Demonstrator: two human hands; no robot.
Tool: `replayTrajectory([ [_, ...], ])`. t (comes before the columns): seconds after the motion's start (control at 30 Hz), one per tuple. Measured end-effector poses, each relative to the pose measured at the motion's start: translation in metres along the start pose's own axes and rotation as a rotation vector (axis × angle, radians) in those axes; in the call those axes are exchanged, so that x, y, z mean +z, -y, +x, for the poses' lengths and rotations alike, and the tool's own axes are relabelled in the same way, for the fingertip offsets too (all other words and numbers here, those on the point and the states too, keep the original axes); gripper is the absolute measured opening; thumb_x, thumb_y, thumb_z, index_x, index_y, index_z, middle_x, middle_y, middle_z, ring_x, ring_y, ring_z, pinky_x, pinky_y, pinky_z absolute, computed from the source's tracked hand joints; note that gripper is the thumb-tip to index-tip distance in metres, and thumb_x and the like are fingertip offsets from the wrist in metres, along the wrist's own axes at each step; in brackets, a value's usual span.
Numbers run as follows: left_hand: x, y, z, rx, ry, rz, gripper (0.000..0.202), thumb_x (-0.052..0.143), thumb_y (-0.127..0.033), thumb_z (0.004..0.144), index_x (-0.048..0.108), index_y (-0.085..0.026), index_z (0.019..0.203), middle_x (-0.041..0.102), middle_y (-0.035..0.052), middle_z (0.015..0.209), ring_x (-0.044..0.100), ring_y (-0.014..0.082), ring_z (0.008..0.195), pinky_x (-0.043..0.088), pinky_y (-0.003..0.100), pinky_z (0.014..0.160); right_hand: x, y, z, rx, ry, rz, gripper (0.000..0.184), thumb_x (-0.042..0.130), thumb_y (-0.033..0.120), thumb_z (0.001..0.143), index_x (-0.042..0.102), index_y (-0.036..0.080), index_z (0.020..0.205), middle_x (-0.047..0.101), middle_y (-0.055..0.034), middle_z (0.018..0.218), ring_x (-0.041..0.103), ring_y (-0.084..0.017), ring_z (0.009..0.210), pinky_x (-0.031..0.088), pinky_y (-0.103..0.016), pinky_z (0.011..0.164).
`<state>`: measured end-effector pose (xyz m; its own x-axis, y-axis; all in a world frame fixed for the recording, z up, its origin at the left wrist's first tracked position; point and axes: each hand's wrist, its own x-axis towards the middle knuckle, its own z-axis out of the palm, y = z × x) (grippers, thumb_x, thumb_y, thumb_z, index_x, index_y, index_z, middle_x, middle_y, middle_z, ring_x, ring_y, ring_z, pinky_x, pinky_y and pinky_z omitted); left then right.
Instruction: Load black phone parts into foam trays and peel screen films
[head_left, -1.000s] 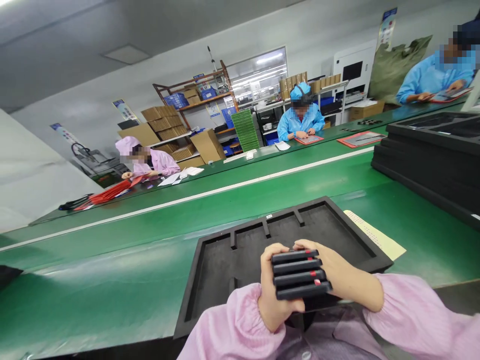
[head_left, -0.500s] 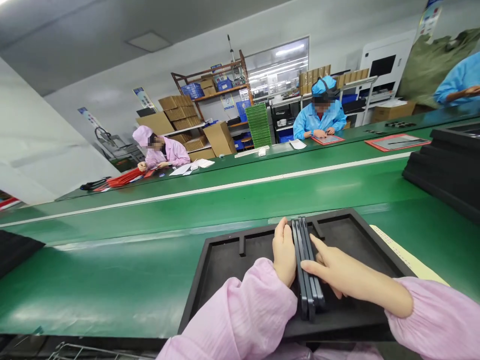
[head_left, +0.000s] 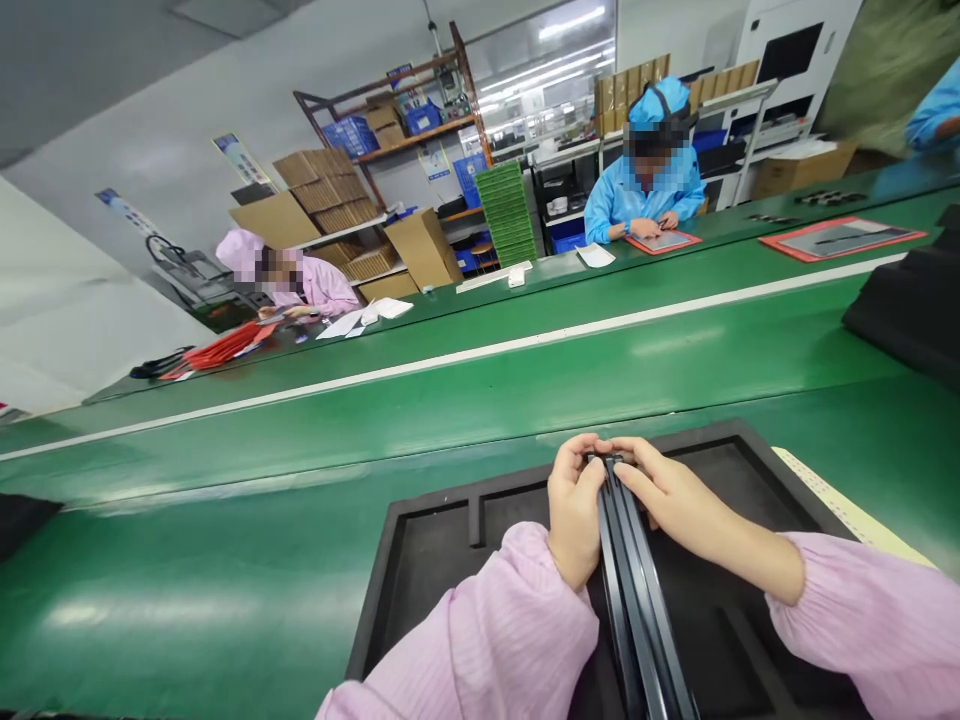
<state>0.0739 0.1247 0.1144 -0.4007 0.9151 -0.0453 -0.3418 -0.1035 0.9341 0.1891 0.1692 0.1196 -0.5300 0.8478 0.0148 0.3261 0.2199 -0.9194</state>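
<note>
Head view: we hold with both hands a bundle of dark slim devices (head_left: 637, 590), and this bundle is above the middle of the black tray (head_left: 431, 570), which lies on the green table (head_left: 187, 560). Our left hand (head_left: 576, 515) is closed on the left side of the bundle, with the thumb on its upper edges and the fingers curled around its far end. Our right hand (head_left: 682, 505) is partly curled on the opposite side, its thumb also pressed on top, and the fingertips of the two hands meet near the far rim of the tray. The devices stand on their narrow edges, side by side, and their length goes from the far side of the tray toward us. Their near ends are cut by the border of the view, so we cannot tell their exact number, nor whether they touch the tray floor. Inside the tray, one short rib (head_left: 476, 515) stands to the left of our hands. Just beside the right edge of the tray lies a yellow sheet (head_left: 836, 502), partly covered by our pink sleeve. Farther to the right of the tray is a black stack (head_left: 915, 310). Well beyond the tray, a co-worker in blue (head_left: 645, 195) bends over a red-edged mat (head_left: 660, 243), with both hands on it.
</note>
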Motion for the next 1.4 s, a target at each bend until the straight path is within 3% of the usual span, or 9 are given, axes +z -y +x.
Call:
replayTrajectory([
  [0.17, -0.006, -0.003, 0.003, -0.061, 0.086, 0.156, 0.023, 0.060, -0.027, 0.068, 0.060, -0.019, 0.089, 0.062, 0.0034, 0.090, 0.058, 0.0202, 0.089, 0.046, 0.036, 0.087, -0.002, -0.003, -0.001, 0.066, 0.016, 0.082, 0.045, 0.042, 0.049, 0.080, 0.046, 0.018, 0.112, 0.059, -0.0127, 0.112, 0.059, -0.015, 0.057, 0.047, -0.028, 0.043],
  [0.37, -0.030, -0.006, 0.003, -0.082, 0.494, 0.244, 0.067, 0.067, -0.024, 0.062, 0.044, -0.021, 0.124, 0.049, 0.0098, 0.130, 0.042, 0.0292, 0.125, 0.032, 0.044, 0.106, -0.006, -0.005, 0.001, 0.095, 0.080, 0.164, 0.045, 0.046, 0.048, 0.079, 0.047, 0.018, 0.111, 0.057, -0.0118, 0.114, 0.055, -0.011, 0.052, 0.050, -0.028, 0.046],
  [0.6, -0.028, -0.006, 0.008, 0.048, 0.451, 0.354, 0.054, 0.055, -0.022, 0.068, 0.046, -0.020, 0.121, 0.053, 0.0100, 0.126, 0.045, 0.0258, 0.122, 0.030, 0.042, 0.107, -0.009, 0.003, -0.023, -0.072, -0.009, -0.059, 0.061, 0.049, 0.047, 0.082, 0.038, 0.015, 0.134, 0.048, -0.0174, 0.128, 0.063, -0.025, 0.085, 0.056, -0.042, 0.071],
  [0.77, -0.020, -0.015, 0.008, -0.045, 0.387, 0.332, 0.042, 0.055, -0.018, 0.058, 0.057, -0.019, 0.101, 0.063, 0.0060, 0.107, 0.055, 0.0248, 0.105, 0.040, 0.038, 0.095, -0.008, 0.016, -0.073, -0.332, 0.307, -0.343, 0.115, 0.080, 0.048, 0.060, 0.009, 0.024, 0.148, -0.004, -0.0118, 0.151, 0.006, -0.043, 0.133, 0.031, -0.061, 0.101],
  [0.9, -0.020, -0.018, 0.010, -0.077, 0.356, 0.248, 0.040, 0.056, -0.017, 0.057, 0.060, -0.019, 0.097, 0.065, 0.0044, 0.103, 0.057, 0.0218, 0.098, 0.044, 0.034, 0.088, 0.004, 0.014, -0.086, -0.287, 0.296, -0.423, 0.096, 0.069, 0.024, 0.069, 0.012, 0.025, 0.146, -0.018, -0.0076, 0.149, 0.006, -0.039, 0.134, 0.032, -0.055, 0.102],
  [1.1, -0.018, -0.017, 0.014, -0.101, 0.290, 0.209, 0.023, 0.060, -0.027, 0.066, 0.064, -0.018, 0.087, 0.069, 0.0041, 0.093, 0.060, 0.0209, 0.093, 0.045, 0.034, 0.088, -0.002, 0.009, -0.053, -0.175, 0.024, -0.114, 0.064, 0.053, 0.036, 0.076, 0.032, 0.018, 0.134, 0.023, -0.0167, 0.146, 0.041, -0.031, 0.124, 0.050, -0.043, 0.088],
  [1.2, -0.018, -0.015, 0.014, -0.094, 0.283, 0.237, 0.018, 0.061, -0.032, 0.070, 0.064, -0.018, 0.081, 0.069, 0.0041, 0.086, 0.062, 0.0208, 0.087, 0.046, 0.034, 0.084, -0.010, 0.011, -0.021, 0.051, -0.052, 0.011, 0.058, 0.045, 0.049, 0.076, 0.043, 0.012, 0.122, 0.061, -0.0139, 0.097, 0.063, -0.025, 0.077, 0.054, -0.038, 0.062],
  [1.3, -0.020, -0.011, 0.011, -0.073, 0.252, 0.246, 0.024, 0.060, -0.034, 0.073, 0.061, -0.018, 0.090, 0.068, 0.0042, 0.092, 0.061, 0.0201, 0.092, 0.046, 0.033, 0.088, -0.008, 0.010, 0.003, 0.156, 0.041, 0.074, 0.049, 0.045, 0.052, 0.073, 0.052, 0.014, 0.104, 0.053, 0.0007, 0.059, 0.054, -0.017, 0.048, 0.048, -0.032, 0.049],
  [1.4, -0.022, -0.007, 0.005, -0.022, 0.194, 0.271, 0.029, 0.055, -0.034, 0.078, 0.055, -0.019, 0.103, 0.067, 0.0051, 0.102, 0.060, 0.0187, 0.100, 0.044, 0.033, 0.093, -0.001, 0.005, 0.008, 0.140, 0.050, 0.108, 0.043, 0.046, 0.052, 0.072, 0.050, 0.017, 0.097, 0.049, 0.0040, 0.057, 0.052, -0.015, 0.047, 0.048, -0.031, 0.051],
])
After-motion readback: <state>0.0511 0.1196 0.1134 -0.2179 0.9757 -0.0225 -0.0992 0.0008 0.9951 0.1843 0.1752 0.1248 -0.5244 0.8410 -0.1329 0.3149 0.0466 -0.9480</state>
